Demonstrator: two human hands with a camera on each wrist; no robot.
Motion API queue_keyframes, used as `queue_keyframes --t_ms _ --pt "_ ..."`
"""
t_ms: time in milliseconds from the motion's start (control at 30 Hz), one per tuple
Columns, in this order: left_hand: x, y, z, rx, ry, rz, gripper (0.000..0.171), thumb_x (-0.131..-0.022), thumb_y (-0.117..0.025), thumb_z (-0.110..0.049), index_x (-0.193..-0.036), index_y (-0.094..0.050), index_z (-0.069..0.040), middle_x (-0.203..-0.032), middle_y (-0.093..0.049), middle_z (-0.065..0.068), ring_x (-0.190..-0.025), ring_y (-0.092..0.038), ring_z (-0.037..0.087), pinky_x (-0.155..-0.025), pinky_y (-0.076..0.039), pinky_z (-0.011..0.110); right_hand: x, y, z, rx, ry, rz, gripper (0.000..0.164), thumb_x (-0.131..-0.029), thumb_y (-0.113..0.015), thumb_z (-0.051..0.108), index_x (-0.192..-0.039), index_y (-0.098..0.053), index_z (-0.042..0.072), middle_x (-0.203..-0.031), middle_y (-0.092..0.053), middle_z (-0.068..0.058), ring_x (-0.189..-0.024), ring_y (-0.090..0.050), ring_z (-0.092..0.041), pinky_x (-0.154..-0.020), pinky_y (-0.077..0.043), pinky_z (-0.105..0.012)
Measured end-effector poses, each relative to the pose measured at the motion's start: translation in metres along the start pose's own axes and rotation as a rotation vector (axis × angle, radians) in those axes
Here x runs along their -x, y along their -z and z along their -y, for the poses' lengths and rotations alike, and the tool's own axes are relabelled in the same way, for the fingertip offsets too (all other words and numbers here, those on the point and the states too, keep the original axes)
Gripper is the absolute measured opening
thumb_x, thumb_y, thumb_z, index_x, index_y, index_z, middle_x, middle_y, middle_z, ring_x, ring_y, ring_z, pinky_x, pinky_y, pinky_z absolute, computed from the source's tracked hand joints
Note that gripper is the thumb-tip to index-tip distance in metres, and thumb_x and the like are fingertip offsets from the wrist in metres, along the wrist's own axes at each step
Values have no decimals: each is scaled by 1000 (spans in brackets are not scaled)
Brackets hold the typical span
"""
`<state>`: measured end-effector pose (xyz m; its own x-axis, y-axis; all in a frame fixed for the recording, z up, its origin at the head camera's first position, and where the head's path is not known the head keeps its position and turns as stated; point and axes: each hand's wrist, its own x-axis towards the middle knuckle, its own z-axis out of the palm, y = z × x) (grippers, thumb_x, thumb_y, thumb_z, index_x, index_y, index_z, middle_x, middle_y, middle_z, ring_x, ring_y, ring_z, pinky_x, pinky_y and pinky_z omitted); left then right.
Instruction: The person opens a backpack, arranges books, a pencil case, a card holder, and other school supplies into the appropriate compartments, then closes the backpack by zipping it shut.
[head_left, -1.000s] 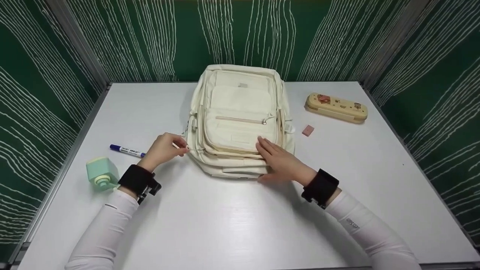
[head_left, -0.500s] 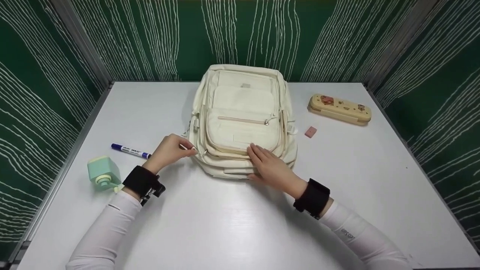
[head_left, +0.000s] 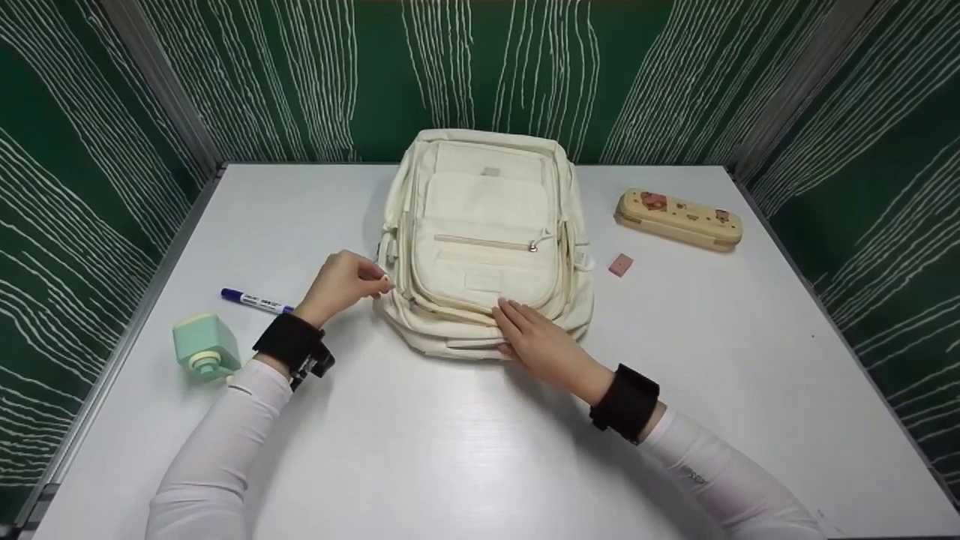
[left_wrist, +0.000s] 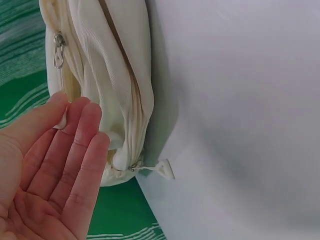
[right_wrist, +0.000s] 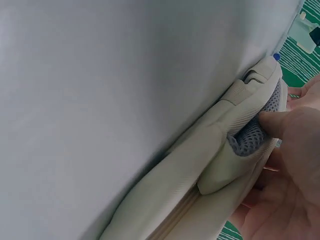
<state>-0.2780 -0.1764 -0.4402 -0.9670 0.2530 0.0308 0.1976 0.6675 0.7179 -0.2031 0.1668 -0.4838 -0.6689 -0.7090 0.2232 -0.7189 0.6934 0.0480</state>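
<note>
A cream backpack [head_left: 487, 202] lies on the white table with its front pocket facing up. At its lower left edge my left hand [head_left: 345, 283] pinches the end of a zipper pull [left_wrist: 62, 121] between thumb and fingers. The pull's cord runs taut to a metal slider [left_wrist: 59, 40] in the left wrist view. My right hand [head_left: 547, 345] holds the bag's lower edge, fingers along the front and thumb against grey mesh [right_wrist: 250, 137] in the right wrist view. Another zipper pull [left_wrist: 165, 169] dangles free from the bag.
To the left lie a blue-capped marker [head_left: 255, 300], partly behind the left wrist, and a mint-green bottle [head_left: 202, 341]. On the right are a yellow pencil case [head_left: 679, 219] and a small pink eraser [head_left: 620, 265]. Green walls enclose the table's back and sides.
My left hand, pinching the zipper pull, has moved up along the bag's left edge. My right hand has shifted left and slightly down along the lower edge.
</note>
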Motion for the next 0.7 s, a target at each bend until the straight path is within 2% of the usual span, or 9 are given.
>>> queue_keyframes --t_ms 200,333,467,600,700 --pt "-8 8 -4 -19 33 55 19 -90 -77 -15 -97 -79 3 -90 -80 18 -65 -69 7 -60 -48 15 2 1 0 -23 -5 7 52 -104 -58 21 -145 -48 -11 -150 -52 -31 -139 -53 -43 -118 -44 -50" --pt "-11 13 -2 -26 65 39 23 -90 -77 -16 -101 -78 5 -93 -80 21 -65 -71 9 -59 -49 14 1 2 -3 -17 -13 -7 51 -104 -59 20 -144 -50 -10 -148 -54 -30 -138 -55 -42 -116 -46 -49" --pt "-18 13 2 -55 65 -78 26 -92 -76 -16 -106 -77 5 -96 -79 22 -76 -77 25 -65 -51 19 0 2 -4 1 -11 -24 51 -103 -61 19 -144 -52 -9 -147 -55 -29 -137 -56 -41 -115 -48 -48" --pt "-31 13 3 -133 46 -228 24 -92 -76 -18 -104 -78 3 -99 -79 21 -89 -76 34 -77 -57 38 1 -1 -2 33 12 -33 51 -102 -62 20 -143 -53 -8 -146 -57 -29 -135 -58 -40 -113 -50 -46" --pt "-44 13 0 -198 28 -287 23 -94 -75 -19 -104 -78 2 -102 -79 20 -94 -75 36 -84 -58 48 2 -2 0 57 27 -44 51 -101 -64 20 -142 -54 -8 -144 -59 -28 -134 -59 -39 -112 -50 -45"
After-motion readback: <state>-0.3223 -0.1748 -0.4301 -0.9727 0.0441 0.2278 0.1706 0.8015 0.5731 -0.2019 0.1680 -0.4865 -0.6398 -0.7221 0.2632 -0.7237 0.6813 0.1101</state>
